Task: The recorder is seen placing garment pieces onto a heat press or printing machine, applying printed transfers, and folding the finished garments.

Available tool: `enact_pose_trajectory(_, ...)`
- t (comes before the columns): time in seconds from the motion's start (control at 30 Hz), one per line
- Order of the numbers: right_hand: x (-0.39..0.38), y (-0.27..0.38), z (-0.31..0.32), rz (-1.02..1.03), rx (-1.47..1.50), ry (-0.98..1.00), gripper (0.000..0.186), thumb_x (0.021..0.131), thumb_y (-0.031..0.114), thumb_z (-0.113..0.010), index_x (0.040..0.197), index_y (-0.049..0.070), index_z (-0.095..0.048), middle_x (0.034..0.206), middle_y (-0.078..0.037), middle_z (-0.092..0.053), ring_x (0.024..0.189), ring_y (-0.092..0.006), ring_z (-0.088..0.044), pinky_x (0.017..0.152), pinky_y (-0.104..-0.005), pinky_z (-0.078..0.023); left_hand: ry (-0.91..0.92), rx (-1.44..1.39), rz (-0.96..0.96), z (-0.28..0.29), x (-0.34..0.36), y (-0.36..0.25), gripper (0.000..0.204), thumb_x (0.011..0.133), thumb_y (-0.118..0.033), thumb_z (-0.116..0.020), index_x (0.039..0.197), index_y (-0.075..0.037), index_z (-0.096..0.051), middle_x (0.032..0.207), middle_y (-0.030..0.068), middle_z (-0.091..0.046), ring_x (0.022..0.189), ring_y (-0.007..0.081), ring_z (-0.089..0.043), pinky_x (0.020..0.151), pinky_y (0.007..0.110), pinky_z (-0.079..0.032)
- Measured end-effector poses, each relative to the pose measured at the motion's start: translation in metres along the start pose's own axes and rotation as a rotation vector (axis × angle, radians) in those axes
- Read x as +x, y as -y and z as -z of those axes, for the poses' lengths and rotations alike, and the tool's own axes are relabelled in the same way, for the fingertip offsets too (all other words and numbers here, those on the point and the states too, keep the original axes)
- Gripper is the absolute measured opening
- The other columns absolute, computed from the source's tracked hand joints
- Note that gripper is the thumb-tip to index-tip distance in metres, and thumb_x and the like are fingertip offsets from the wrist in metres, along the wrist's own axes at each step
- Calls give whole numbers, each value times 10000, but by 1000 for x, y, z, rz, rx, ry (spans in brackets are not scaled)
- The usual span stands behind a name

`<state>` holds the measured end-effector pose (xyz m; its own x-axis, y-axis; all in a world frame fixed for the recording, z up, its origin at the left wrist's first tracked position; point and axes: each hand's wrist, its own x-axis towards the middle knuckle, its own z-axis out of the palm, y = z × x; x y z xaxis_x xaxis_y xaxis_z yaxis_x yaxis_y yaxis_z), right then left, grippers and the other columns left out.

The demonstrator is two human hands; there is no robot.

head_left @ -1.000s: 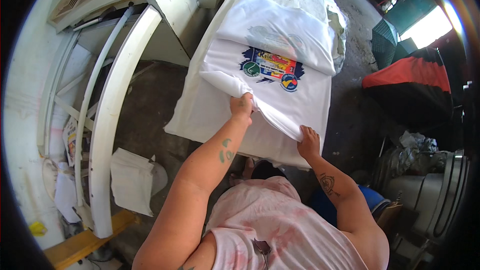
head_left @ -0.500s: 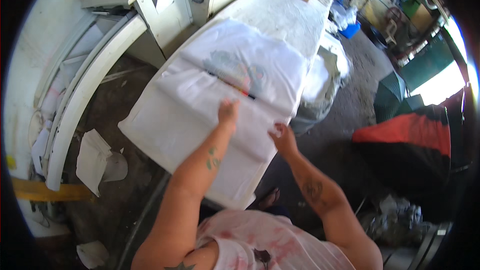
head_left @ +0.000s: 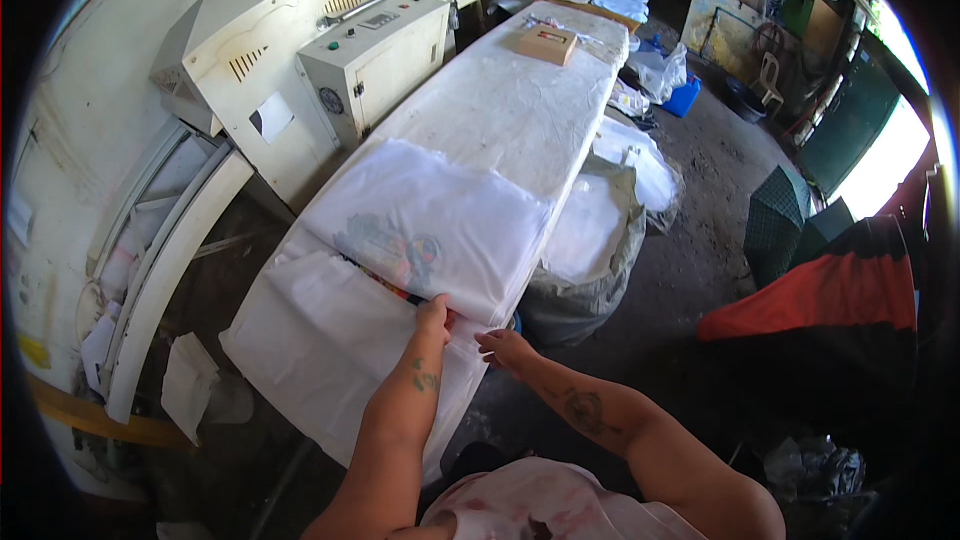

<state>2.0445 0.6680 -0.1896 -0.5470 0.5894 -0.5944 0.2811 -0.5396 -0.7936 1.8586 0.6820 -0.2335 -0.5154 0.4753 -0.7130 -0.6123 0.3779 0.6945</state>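
Note:
A white cloth [head_left: 430, 202] lies folded over on the long table, a coloured print showing faintly through it. Along its near fold runs a narrow gap with dark and red print [head_left: 385, 280]. My left hand [head_left: 433, 318] is closed at this fold, its thumb on top, pinching the cloth. Just right of it, at the table's right edge, is my right hand [head_left: 505, 348], fingers curled together by the cloth's near corner. What its fingertips hold is hidden. More white cloth [head_left: 335, 315] lies flat on the table's near part.
A cream machine with a control box [head_left: 380, 50] stands along the left. At the table's far end sits a cardboard box [head_left: 546, 44]. A grey bag of white cloth [head_left: 585, 290] stands against the table's right side. Red and black fabric [head_left: 815, 285] is farther right.
The view has tilted up, showing more of the machine and the far end. My left hand has come onto the fold's edge, and my right hand has closed its fingers and drawn nearer to it.

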Motion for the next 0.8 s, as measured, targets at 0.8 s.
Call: enact_pose_trajectory(0.8,75,156,83,-256,548,204,301,841,162,-613,1104,41,-527,1012,-66,-580,947,-184,-564,783,-359,-486,152,-375,-312,81,158,-203,498,771,-234,-544,1194,12,-451,1142,155,-534,1030,320,-541,924,452,-425)
